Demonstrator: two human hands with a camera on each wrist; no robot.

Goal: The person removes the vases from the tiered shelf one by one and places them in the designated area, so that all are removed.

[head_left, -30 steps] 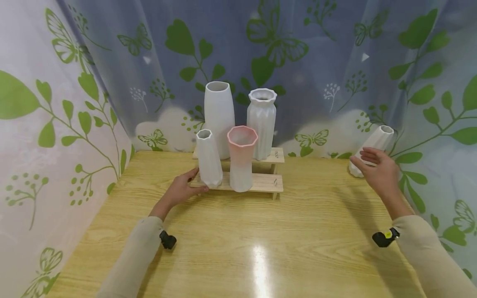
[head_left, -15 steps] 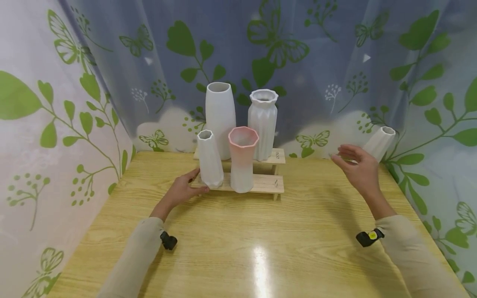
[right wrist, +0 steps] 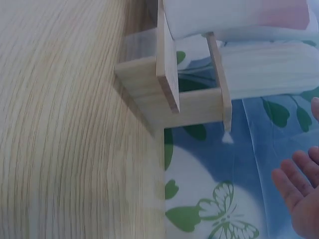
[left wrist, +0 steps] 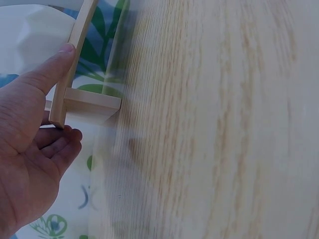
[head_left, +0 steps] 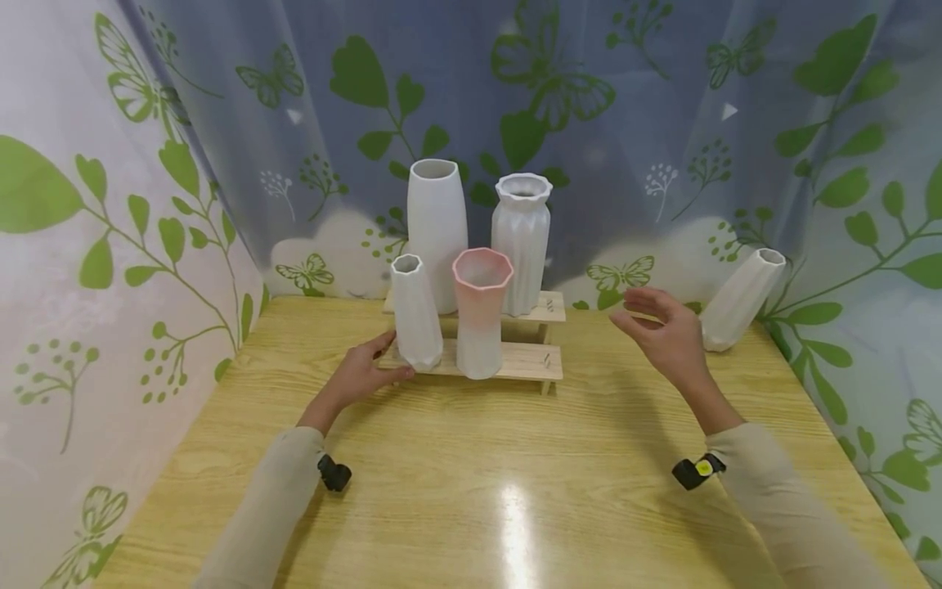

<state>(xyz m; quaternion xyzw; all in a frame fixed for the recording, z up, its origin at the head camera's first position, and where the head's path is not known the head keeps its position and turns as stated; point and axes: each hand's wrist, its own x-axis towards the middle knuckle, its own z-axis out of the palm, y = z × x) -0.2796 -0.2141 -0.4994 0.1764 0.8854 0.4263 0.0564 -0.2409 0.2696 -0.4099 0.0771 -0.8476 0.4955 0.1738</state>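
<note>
Presently: stand (head_left: 526, 360), wooden, on table (head_left: 427, 491); judged stiff, light. Aboard: four vases (head_left: 480, 327), likely slippery, fragile. Left hand (head_left: 361, 370) pinches stand's left end; right hand (head_left: 666, 334), relaxed, holds nothing. Best hold: both lower-plank ends.

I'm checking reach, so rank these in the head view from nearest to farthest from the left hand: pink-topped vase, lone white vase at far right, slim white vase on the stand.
1. Slim white vase: beside the left hand, on the stand.
2. Pink-topped vase: also on the stand, farther right.
3. Lone white vase: far right, off the stand.
</note>
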